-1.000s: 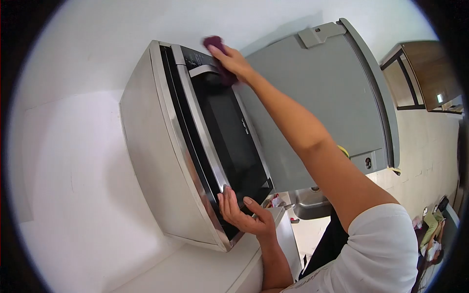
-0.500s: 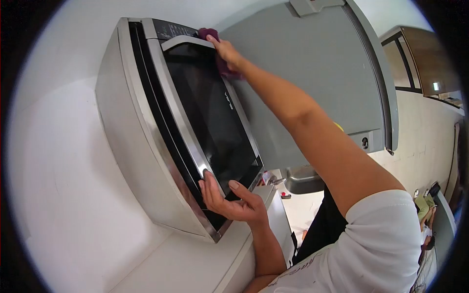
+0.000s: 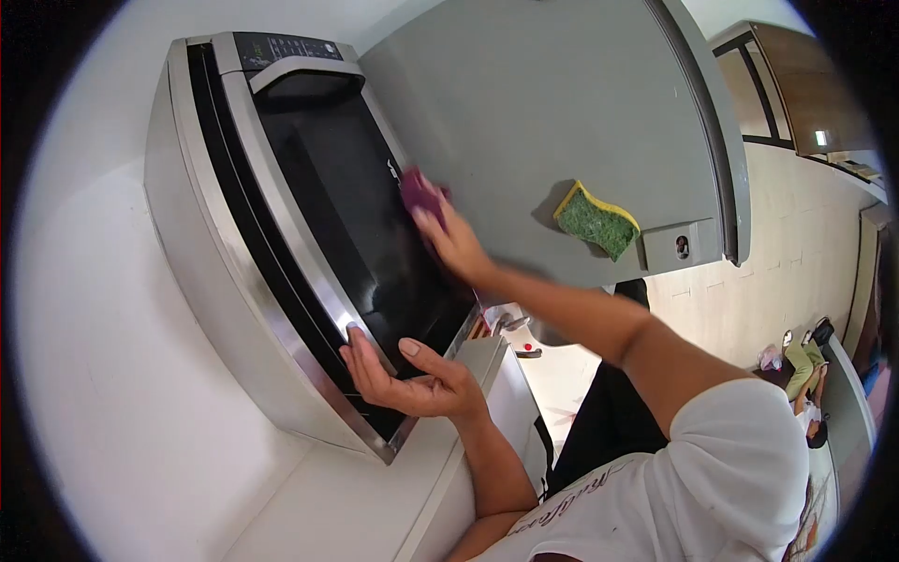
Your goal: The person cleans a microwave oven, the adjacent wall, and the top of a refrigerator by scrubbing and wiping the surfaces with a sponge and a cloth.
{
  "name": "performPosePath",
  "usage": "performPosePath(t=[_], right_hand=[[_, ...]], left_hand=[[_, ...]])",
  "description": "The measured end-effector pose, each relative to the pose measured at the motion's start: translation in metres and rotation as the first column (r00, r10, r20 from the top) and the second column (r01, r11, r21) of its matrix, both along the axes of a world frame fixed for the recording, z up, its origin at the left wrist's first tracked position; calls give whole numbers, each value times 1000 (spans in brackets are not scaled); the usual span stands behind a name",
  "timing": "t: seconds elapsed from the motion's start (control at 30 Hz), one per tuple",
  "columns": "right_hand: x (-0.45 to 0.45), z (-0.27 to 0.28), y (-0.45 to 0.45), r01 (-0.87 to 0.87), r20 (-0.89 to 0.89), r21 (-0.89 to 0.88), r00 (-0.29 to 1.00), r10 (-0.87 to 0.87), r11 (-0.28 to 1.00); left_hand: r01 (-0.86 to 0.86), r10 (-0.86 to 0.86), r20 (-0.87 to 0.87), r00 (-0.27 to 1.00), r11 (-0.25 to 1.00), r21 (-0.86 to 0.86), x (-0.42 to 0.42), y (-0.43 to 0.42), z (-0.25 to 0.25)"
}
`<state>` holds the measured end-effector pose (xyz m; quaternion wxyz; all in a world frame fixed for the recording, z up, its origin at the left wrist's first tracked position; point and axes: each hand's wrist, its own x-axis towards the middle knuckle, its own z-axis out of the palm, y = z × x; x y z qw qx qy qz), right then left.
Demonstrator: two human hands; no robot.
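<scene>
A silver microwave oven (image 3: 206, 225) with a black glass door and a long metal handle (image 3: 314, 244) fills the left side of the view. My left hand (image 3: 412, 379) is at the lower end of the door; its fingertips touch near the handle's end and its thumb stands apart. In my right hand (image 3: 454, 239) is a bunched maroon cloth (image 3: 419, 192), pressed at the edge of the door glass by the logo. Motion slightly blurs this hand. A green and yellow sponge (image 3: 599, 222) lies on the grey surface beside my right forearm.
The grey panel-like surface (image 3: 496, 103) adjoins the oven. White cabinetry (image 3: 375, 496) runs below it, and a metal sink (image 3: 552, 332) is partly hidden behind my right arm. A wooden cabinet (image 3: 805, 84) hangs at the far right. Another person (image 3: 810, 398) is in the distance.
My right hand has moved the cloth down from the control panel end along the door's edge. The sponge, mostly hidden by my arm before, now shows. My left hand stays by the handle.
</scene>
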<state>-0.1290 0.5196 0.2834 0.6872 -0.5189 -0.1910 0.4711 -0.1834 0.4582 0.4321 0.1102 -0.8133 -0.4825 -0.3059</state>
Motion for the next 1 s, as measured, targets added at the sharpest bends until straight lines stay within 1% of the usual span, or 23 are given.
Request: performPosePath(t=[0.03,0.07,0.1,0.13,0.17,0.2,0.27,0.33,0.37,0.4,0.43,0.47,0.53,0.6,0.63,0.67,0.73,0.77,0.83,0.9,0.93,0.97,1.0], right_hand=[[17,-5,33,1,15,-4,1000,-1,1000],[33,-13,64,11,38,73,999,-13,997],[49,-19,97,17,90,73,996,-23,997],[57,-23,116,21,143,75,989,-32,997],[55,-23,114,17,135,74,990,-27,997],[53,-21,111,26,143,84,989,-38,996],[43,-17,88,35,146,76,988,-45,997],[11,-5,25,40,93,73,995,-46,997],[-6,1,-6,40,48,88,998,-44,995],[-29,5,-38,40,108,120,993,-53,992],[-42,7,-55,39,167,152,984,-65,988],[-36,14,-50,41,176,160,982,-70,986],[-23,39,-39,-34,226,247,974,-23,968],[10,47,28,0,248,310,965,-80,951],[26,54,70,84,194,314,970,-150,946],[48,64,106,111,184,324,967,-178,939],[78,69,160,26,254,270,962,-97,963],[80,74,158,26,248,270,964,-95,963],[86,80,146,-57,246,246,969,-5,968],[50,78,108,49,182,302,977,-108,952],[34,76,78,-1,198,416,976,-90,909],[14,76,39,-24,258,468,960,-111,883],[0,77,0,-107,333,485,940,-70,868]], left_hand=[[4,-4,6,1000,1000,8,0,0,0],[1,-1,-2,1000,1000,4,-1,0,-1],[2,-2,6,1000,1000,-4,-2,-1,-1],[1,-1,15,1000,1000,-10,-2,-1,-1],[9,-8,40,999,1000,-20,-1,-2,-1],[6,-5,32,999,1000,-20,-2,-2,-1],[12,-5,116,993,998,-58,0,-4,0],[28,-20,146,989,998,-50,2,-3,2],[46,-33,208,978,997,-60,1,-3,1],[66,-45,268,962,995,-70,1,-3,0],[71,-52,273,960,996,-62,1,-3,2],[81,-57,289,956,994,-71,2,-3,2],[89,-61,308,949,993,-80,3,-5,2],[73,-35,336,941,992,-103,2,-6,2],[75,-39,336,941,993,-94,2,-6,3],[74,-36,323,946,992,-105,2,-6,3],[69,-31,304,952,991,-115,1,-7,4],[69,-29,308,951,990,-120,1,-8,4],[77,-26,327,944,987,-143,2,-9,7],[82,-30,364,931,988,-128,3,-8,5],[86,-32,390,920,989,-121,3,-7,5],[86,-35,395,918,990,-114,5,-7,7],[95,-21,440,898,984,-148,6,-9,8]])
